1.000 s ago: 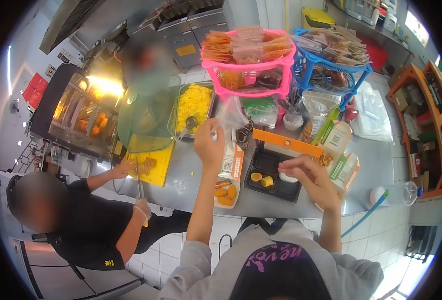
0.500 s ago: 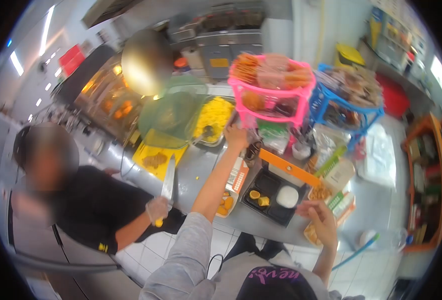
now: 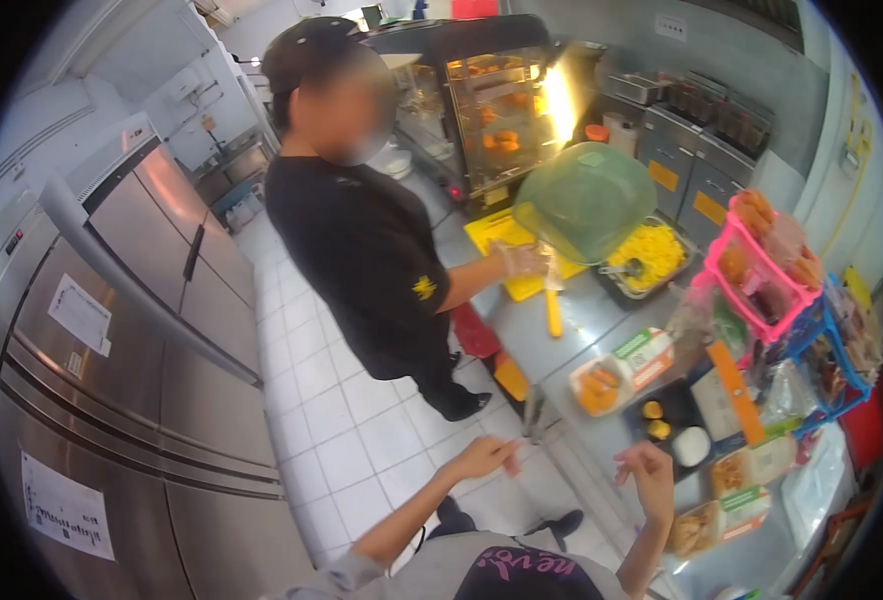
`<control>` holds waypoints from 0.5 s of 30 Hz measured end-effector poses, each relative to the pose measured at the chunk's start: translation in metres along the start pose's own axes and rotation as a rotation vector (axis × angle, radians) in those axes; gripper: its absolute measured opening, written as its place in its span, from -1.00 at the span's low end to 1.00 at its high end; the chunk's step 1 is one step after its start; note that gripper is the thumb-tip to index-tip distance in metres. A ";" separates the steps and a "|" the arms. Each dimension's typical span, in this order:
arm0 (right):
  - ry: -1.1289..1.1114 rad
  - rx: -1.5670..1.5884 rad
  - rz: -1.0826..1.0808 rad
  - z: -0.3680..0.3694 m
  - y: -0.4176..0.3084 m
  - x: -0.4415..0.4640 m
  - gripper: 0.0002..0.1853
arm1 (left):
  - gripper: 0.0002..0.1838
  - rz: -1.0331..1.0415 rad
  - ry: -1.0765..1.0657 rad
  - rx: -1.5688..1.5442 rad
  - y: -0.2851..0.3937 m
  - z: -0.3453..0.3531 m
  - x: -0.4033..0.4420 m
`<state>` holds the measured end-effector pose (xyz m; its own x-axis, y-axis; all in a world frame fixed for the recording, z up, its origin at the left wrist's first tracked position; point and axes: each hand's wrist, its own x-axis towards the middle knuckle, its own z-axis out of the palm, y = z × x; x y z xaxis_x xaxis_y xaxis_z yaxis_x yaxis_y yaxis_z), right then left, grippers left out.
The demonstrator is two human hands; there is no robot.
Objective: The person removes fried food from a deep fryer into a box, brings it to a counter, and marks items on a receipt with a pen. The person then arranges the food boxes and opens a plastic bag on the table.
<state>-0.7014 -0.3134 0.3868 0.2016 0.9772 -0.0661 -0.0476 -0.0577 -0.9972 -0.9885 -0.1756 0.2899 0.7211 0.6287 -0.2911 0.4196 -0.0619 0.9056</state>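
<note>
I see the left hand (image 3: 487, 460), fingers spread, above white floor tiles (image 3: 357, 440); the right hand (image 3: 650, 474), fingers loosely half-curled, near the black compartmented tray (image 3: 678, 408) on the grey metal bench (image 3: 600, 320).

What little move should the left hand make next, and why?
Maybe reach the left hand over to the black tray: that hand looks empty and hangs above the floor, while the right hand is near the tray, which seems to have an unfilled compartment beside the yellow pieces.
</note>
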 end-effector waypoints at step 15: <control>-0.748 -0.525 0.090 0.424 0.235 0.166 -0.66 | -0.61 -0.948 1.024 -1.041 -0.437 0.076 -0.505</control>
<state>-1.0943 -0.0785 0.1565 -0.4758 0.8312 -0.2874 0.4554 -0.0468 -0.8891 -1.4947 -0.5250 0.0177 -0.3280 0.3692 -0.8695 -0.3425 0.8113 0.4737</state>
